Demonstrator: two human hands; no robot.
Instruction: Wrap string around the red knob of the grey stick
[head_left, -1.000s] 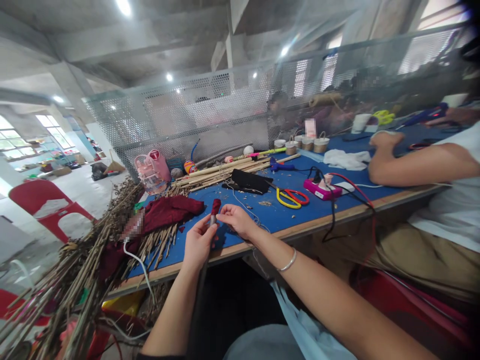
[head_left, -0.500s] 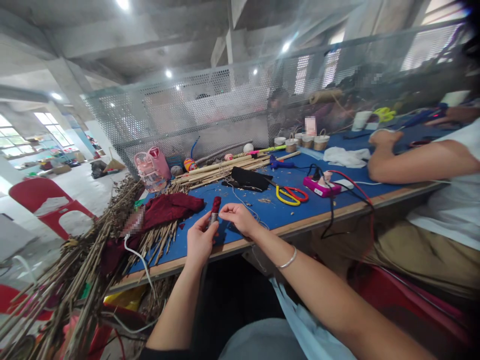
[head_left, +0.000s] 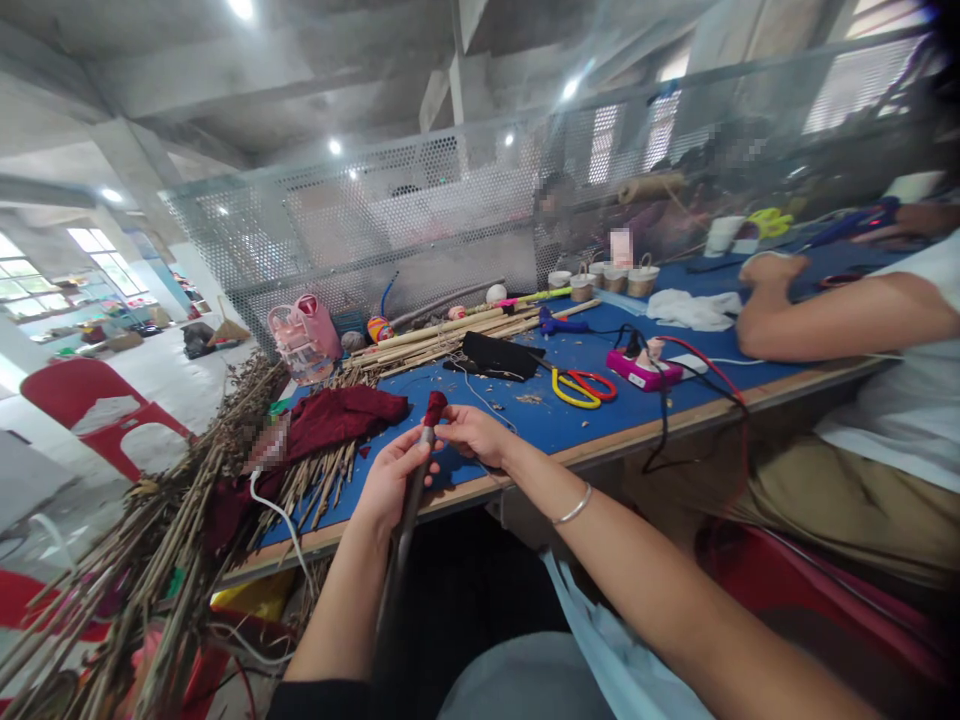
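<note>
Head view shows, closest to you, a pale blue cloth [head_left: 596, 635] by your lap and a silver bracelet [head_left: 574, 504] on your right wrist. Your left hand [head_left: 396, 482] has its grip closed around a thin grey stick [head_left: 407, 512], which leans up by the near edge of the blue tabletop [head_left: 551, 425]. Your right hand [head_left: 480, 437] has its fingertips at the stick's dark red top [head_left: 434, 408]; I can't tell if that grip pinches anything. On your left are lots of dry stalks [head_left: 172, 500], with a dark red cloth [head_left: 349, 412] beside them. A bit farther are scissors [head_left: 581, 403] and a pink power strip [head_left: 636, 377]. On your right, another person's arm [head_left: 840, 322] rests on the tabletop. Past the scissors lies a black cloth [head_left: 499, 356], then a bunch of long wooden sticks [head_left: 420, 347]. Small cups [head_left: 643, 284] stand near the back, before a see-through screen full of holes [head_left: 375, 230].
</note>
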